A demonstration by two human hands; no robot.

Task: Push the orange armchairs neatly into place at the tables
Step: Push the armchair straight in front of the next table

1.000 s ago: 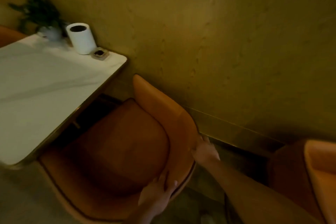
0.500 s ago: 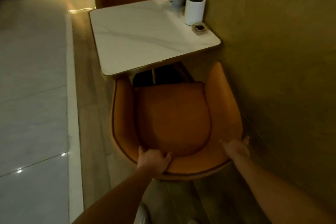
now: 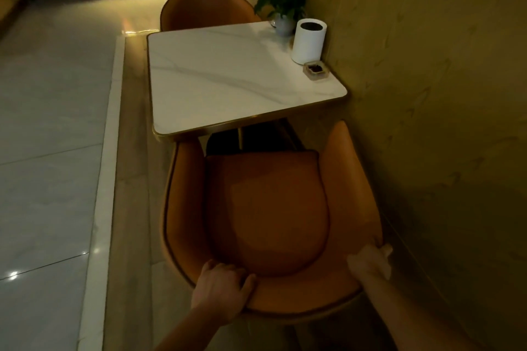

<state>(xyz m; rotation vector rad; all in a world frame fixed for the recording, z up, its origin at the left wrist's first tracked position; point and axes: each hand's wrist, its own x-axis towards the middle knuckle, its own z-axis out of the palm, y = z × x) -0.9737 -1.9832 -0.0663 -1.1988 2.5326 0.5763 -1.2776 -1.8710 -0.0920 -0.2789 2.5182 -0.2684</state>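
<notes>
An orange armchair (image 3: 268,208) with a curved back stands in front of me, facing a white marble table (image 3: 228,82) with a gold rim. Its left armrest tip reaches the table's near edge; the seat front stays short of it. My left hand (image 3: 221,291) grips the top of the chair's back at the left. My right hand (image 3: 370,262) grips the back's rim at the right, close to the wall. A second orange armchair (image 3: 205,8) sits tucked in at the table's far side.
A yellowish wall (image 3: 427,94) runs close along the right of chair and table. On the table by the wall stand a white cylinder (image 3: 308,41), a small square dish (image 3: 316,71) and a potted plant (image 3: 285,6). Pale tiled floor (image 3: 51,151) opens to the left.
The view has swung from looking across the chair to looking straight along it at the table. The chair now stands squarer to the table. Both hands keep their hold on its back.
</notes>
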